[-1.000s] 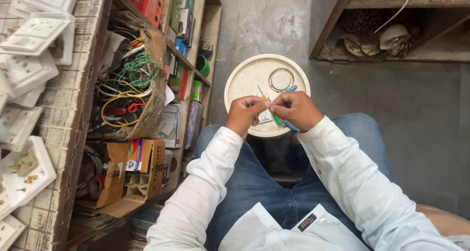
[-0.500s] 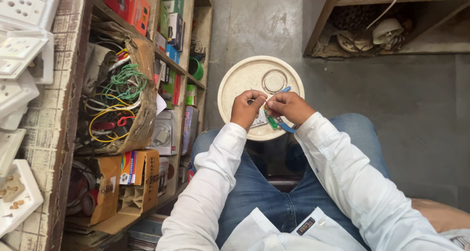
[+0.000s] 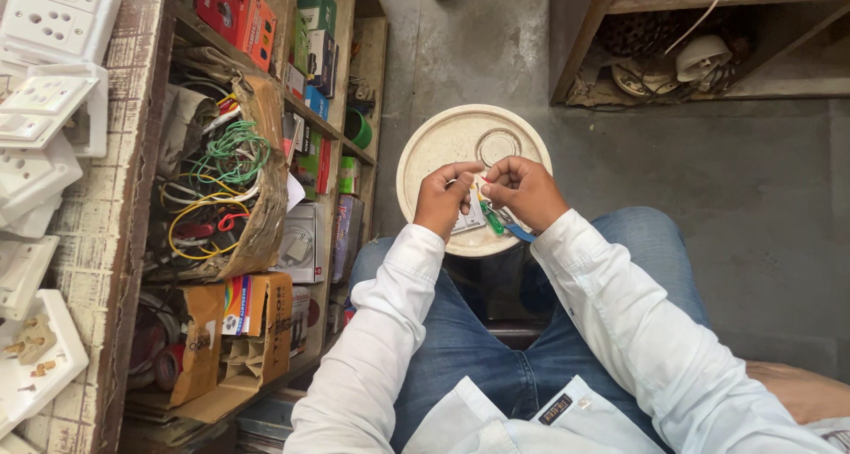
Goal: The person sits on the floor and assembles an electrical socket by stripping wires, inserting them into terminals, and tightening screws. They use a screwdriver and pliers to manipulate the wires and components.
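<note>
A small white switch plate [image 3: 467,213] is being held over the round cream lid [image 3: 425,166], just beyond the knees. It is being gripped by the left hand [image 3: 443,199], while a green-handled screwdriver [image 3: 492,220] is being pinched in the right hand [image 3: 524,190]. The work is judged to be mid-way: wiring or screws are being hidden by the fingers, so what is left cannot be told. Tangled wires [image 3: 217,184] are lying on the shelf [image 3: 133,153] at the left.

Cream round lid [image 3: 443,140], green/blue tool handles [image 3: 500,224], white sleeves [image 3: 381,330], blue jeans [image 3: 460,348].
</note>
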